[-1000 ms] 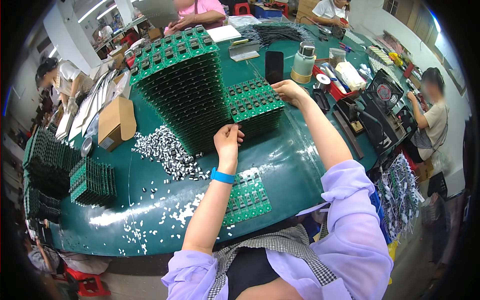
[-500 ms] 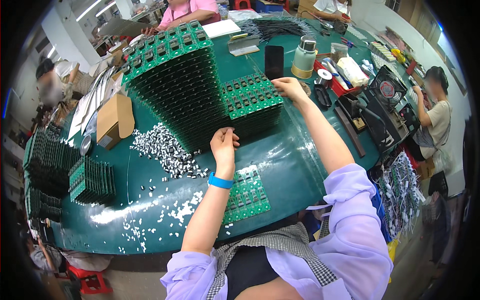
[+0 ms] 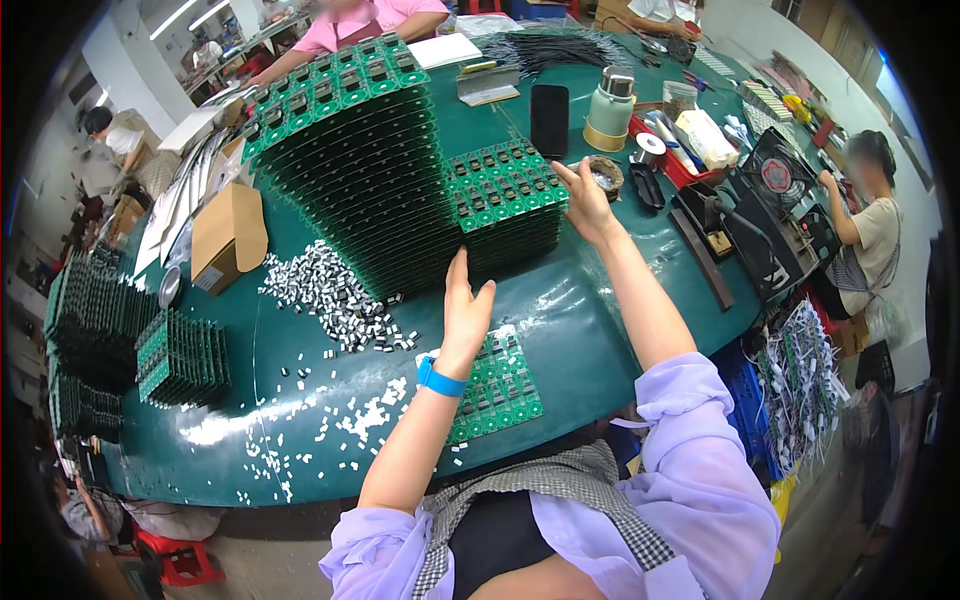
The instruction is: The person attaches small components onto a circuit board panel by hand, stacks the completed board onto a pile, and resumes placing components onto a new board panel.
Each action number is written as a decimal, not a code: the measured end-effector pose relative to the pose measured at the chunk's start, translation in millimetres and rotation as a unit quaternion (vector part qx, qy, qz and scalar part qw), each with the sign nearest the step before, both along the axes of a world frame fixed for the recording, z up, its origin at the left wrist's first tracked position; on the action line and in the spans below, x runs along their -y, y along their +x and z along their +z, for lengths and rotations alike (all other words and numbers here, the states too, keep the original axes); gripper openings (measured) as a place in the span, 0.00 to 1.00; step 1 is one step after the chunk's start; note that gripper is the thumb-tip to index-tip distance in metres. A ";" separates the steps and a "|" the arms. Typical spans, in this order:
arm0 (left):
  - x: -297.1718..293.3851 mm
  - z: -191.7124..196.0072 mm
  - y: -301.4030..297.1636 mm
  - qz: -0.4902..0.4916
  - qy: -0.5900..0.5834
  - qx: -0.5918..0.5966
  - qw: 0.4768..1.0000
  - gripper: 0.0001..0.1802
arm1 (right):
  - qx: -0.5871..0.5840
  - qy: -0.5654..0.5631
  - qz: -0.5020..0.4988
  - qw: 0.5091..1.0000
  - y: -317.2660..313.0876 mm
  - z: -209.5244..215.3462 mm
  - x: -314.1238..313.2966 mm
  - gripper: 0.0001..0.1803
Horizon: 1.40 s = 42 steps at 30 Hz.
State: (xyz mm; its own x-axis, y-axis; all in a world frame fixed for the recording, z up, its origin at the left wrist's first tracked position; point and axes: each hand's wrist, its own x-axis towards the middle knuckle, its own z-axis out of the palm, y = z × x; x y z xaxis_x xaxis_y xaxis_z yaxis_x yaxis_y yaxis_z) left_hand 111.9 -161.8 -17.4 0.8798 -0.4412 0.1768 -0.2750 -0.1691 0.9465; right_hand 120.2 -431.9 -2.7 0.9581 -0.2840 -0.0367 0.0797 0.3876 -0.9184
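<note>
A short stack of green circuit boards [image 3: 503, 185] stands against the right side of a taller stack of circuit boards [image 3: 345, 160]. My left hand [image 3: 468, 312] has its fingers stretched out and thumb apart, fingertips at the short stack's near left corner. Beside that stack's right edge is my right hand [image 3: 588, 205], fingers spread; whether either hand touches the boards I cannot tell. Neither holds anything. A single circuit board panel [image 3: 505, 385] lies flat near the table's front edge, partly hidden by my left forearm and blue wristband [image 3: 441, 377].
Small black-and-white parts [image 3: 325, 300] lie heaped left of the tall stack, with white bits [image 3: 370, 420] scattered nearer. More boards [image 3: 183, 358] stand at the left. A phone [image 3: 549, 120], flask [image 3: 609, 110] and solder spool [image 3: 650, 148] sit beyond my right hand. Co-workers sit around.
My left hand has gone from curled fingers to stretched ones at the stack's near corner. The right hand has shifted slightly right and down, its fingers opening off the top board's edge.
</note>
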 end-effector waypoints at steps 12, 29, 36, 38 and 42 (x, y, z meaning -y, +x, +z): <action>9.5 14.6 -9.2 -0.011 0.048 0.026 0.998 0.42 | 0.010 -0.041 0.025 0.999 -6.3 15.7 -19.9 0.48; 12.6 11.6 2.2 0.061 0.026 0.040 0.997 0.36 | -0.093 -0.150 -0.073 0.982 14.6 13.0 9.5 0.16; 18.6 16.6 -4.7 0.053 -0.048 -0.032 0.997 0.35 | -0.035 -0.153 -0.080 0.984 26.0 8.0 11.6 0.16; 16.9 16.5 -5.1 0.056 -0.044 -0.033 0.997 0.35 | -0.036 -0.158 -0.071 0.984 26.0 10.6 8.3 0.16; 19.6 16.7 -5.8 0.062 -0.066 -0.027 0.996 0.35 | -0.076 -0.193 -0.083 0.975 25.9 10.8 12.3 0.15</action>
State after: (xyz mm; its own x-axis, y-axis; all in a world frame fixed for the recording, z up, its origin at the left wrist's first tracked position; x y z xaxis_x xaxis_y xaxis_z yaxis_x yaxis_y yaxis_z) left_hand 106.0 -181.4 -0.7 0.9359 -0.3047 0.1769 -0.2077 -0.0714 0.9756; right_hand 146.2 -444.2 8.2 0.8895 -0.4558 -0.0332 -0.0357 0.0032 -0.9994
